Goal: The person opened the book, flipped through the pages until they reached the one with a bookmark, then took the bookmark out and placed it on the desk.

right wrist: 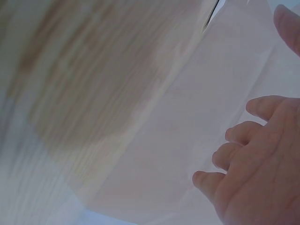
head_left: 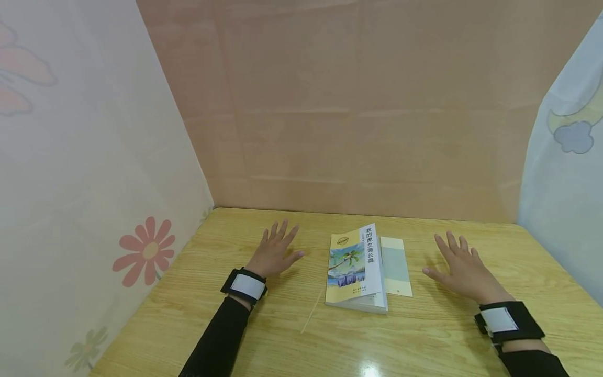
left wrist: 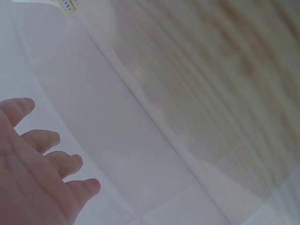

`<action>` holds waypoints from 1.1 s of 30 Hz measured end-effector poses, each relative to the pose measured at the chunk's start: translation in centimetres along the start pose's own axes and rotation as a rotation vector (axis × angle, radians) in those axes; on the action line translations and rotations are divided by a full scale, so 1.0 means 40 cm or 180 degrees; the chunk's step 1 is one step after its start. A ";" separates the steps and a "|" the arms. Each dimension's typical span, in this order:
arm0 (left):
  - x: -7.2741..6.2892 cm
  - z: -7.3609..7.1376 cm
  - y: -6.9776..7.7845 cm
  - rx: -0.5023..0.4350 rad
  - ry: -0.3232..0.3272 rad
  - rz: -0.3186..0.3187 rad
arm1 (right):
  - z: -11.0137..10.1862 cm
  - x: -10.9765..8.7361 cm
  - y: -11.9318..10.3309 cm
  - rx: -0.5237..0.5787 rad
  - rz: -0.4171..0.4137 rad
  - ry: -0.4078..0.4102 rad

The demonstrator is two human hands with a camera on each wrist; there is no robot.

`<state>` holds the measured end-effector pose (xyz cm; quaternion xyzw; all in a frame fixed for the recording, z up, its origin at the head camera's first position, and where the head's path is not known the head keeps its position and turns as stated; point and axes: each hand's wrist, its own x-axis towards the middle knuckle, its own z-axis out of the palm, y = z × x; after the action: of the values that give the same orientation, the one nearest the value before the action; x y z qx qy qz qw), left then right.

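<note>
A paperback book (head_left: 346,264) with a yellow and white cover and a palm tree picture lies on the wooden table. Its front cover is slightly lifted on the right side. From under its right side sticks out a pale green and cream card or flap (head_left: 397,266); whether it belongs to the book I cannot tell. To the left of the book is my left hand (head_left: 275,254), fingers spread, holding nothing. My right hand (head_left: 464,269) is on the far side of the card, also with spread fingers and nothing held. Both wrist views show the palms bare.
A thin pale strip (head_left: 312,311), perhaps a ribbon, lies left of the book on the table (head_left: 282,345). Behind the table rises a brown sheet (head_left: 363,115). Patterned cloths hang at the left (head_left: 94,173) and right (head_left: 565,199). Black bands circle both wrists.
</note>
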<state>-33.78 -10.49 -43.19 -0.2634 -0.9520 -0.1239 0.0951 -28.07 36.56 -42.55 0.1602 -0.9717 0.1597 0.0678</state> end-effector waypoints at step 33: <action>0.001 -0.004 0.014 -0.0063 -0.0141 -0.0031 | 0.003 0.001 -0.009 0.0071 0.0027 -0.0003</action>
<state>-33.51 -10.06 -42.91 -0.2623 -0.9539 -0.1279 0.0708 -28.00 36.20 -42.54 0.1568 -0.9706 0.1707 0.0648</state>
